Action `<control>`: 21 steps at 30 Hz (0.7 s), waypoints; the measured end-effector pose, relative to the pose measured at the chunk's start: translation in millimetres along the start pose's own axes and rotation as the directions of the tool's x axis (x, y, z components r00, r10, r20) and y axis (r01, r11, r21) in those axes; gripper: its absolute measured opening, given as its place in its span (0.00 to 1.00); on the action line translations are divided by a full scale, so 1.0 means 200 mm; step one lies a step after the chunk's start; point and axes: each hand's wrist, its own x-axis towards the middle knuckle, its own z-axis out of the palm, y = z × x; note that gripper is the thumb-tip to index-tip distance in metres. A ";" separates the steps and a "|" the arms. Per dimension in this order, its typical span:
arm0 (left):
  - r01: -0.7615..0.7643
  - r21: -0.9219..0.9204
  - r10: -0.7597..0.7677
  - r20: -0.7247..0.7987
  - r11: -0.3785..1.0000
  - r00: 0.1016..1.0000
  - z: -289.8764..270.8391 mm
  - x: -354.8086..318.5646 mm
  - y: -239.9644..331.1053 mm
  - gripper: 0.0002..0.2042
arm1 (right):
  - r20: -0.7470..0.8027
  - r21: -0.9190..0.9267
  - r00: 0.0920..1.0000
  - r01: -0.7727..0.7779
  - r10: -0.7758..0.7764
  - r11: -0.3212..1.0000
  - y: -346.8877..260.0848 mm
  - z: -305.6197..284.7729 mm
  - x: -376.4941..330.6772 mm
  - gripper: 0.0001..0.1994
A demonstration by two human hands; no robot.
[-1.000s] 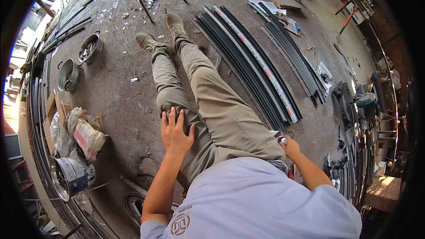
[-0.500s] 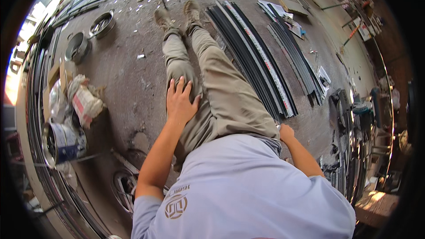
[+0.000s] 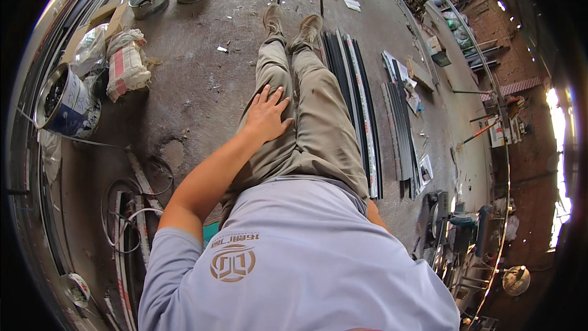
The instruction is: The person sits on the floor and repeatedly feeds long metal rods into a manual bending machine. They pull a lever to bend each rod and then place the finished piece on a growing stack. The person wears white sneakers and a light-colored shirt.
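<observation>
My left hand (image 3: 267, 114) lies flat on my left thigh, fingers spread over the khaki trousers (image 3: 327, 116), and it holds nothing. Of my right arm only a piece of forearm (image 3: 376, 216) shows beside my hip; the hand itself is hidden behind my body. Both legs stretch out ahead over the floor. Close by my right leg lies a bundle of long dark and silvery profiles (image 3: 365, 119). Farther right is a second, shorter stack of dark profiles (image 3: 401, 138).
Two metal pots (image 3: 150, 7) stand at the far left. Nearer are a wrapped white-and-red bundle (image 3: 127, 64) and a blue-and-white bucket (image 3: 76, 110). Strips and looped cable (image 3: 122, 214) lie at the lower left. Tools and racks (image 3: 468, 227) line the right side.
My view has turned, so the floor items appear shifted. My left hand stays on the thigh. The right hand, visible earlier beside my hip, has gone out of sight behind my body.
</observation>
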 end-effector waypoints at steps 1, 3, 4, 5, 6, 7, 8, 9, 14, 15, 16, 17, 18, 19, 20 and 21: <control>0.009 0.006 -0.009 0.018 1.000 1.000 -0.01 -0.01 0.00 0.33 | 0.006 0.075 1.000 -0.005 0.005 0.997 0.00 -0.01 -0.01 0.27; 0.025 0.014 -0.026 0.054 1.000 0.998 -0.03 -0.02 0.00 0.34 | 0.043 0.058 0.998 -0.038 0.036 0.998 0.01 -0.03 0.00 0.29; 0.029 0.008 -0.029 0.051 1.000 0.998 -0.03 -0.02 -0.01 0.34 | 0.042 0.056 0.998 -0.039 0.037 0.998 0.01 -0.04 0.02 0.29; 0.033 0.001 -0.033 0.047 0.999 0.998 -0.03 -0.03 -0.02 0.34 | 0.042 0.054 0.998 -0.039 0.037 0.998 0.00 -0.04 0.03 0.29; 0.022 -0.008 -0.022 0.050 1.000 0.999 0.00 -0.02 0.00 0.34 | 0.044 0.059 0.998 -0.054 0.052 0.997 0.06 0.01 0.04 0.29; 0.029 -0.022 -0.028 0.048 0.999 0.998 0.03 -0.02 -0.02 0.34 | 0.048 0.074 0.997 -0.057 0.053 0.996 0.07 0.02 0.06 0.30; 0.036 -0.037 -0.034 0.045 0.999 0.998 0.06 -0.01 -0.04 0.34 | 0.039 0.089 0.999 -0.039 0.035 0.995 0.09 0.02 0.07 0.30; 0.042 -0.043 -0.040 0.043 0.998 0.998 0.06 -0.01 -0.06 0.34 | 0.030 0.111 0.999 -0.016 0.013 0.994 0.08 0.02 0.08 0.30; 0.058 -0.018 -0.057 0.071 0.998 0.996 0.06 0.00 -0.07 0.34 | -0.007 0.121 0.999 -0.036 0.037 0.992 0.14 0.05 0.10 0.30; 0.064 -0.012 -0.062 0.084 0.998 0.994 0.09 0.00 -0.08 0.34 | 0.013 0.106 1.000 -0.022 0.021 0.994 0.13 0.06 0.10 0.30; 0.081 -0.037 -0.079 0.071 0.996 0.994 0.10 -0.01 -0.11 0.34 | 0.005 0.149 1.000 -0.025 0.025 0.989 0.09 0.06 0.10 0.31; 0.092 -0.041 -0.089 0.080 0.995 0.993 0.11 -0.01 -0.14 0.34 | 0.017 0.130 0.999 0.025 -0.028 0.991 0.06 0.05 0.11 0.31; 0.093 -0.059 -0.087 0.088 0.994 0.992 0.10 -0.01 -0.14 0.34 | 0.013 0.136 0.999 0.045 -0.047 0.990 0.09 0.05 0.12 0.31; 0.090 -0.078 -0.082 0.097 0.993 0.992 0.10 0.00 -0.13 0.34 | 0.009 0.143 0.998 0.062 -0.064 0.988 0.14 0.07 0.14 0.31; 0.068 -0.092 -0.064 0.046 0.993 0.997 0.11 0.01 -0.13 0.34 | 0.017 0.130 0.997 0.067 -0.070 0.989 0.18 0.07 0.16 0.30; 0.065 -0.106 -0.061 0.042 0.992 0.997 0.12 0.01 -0.15 0.33 | 0.050 0.121 0.996 0.062 -0.068 0.991 0.18 0.08 0.18 0.30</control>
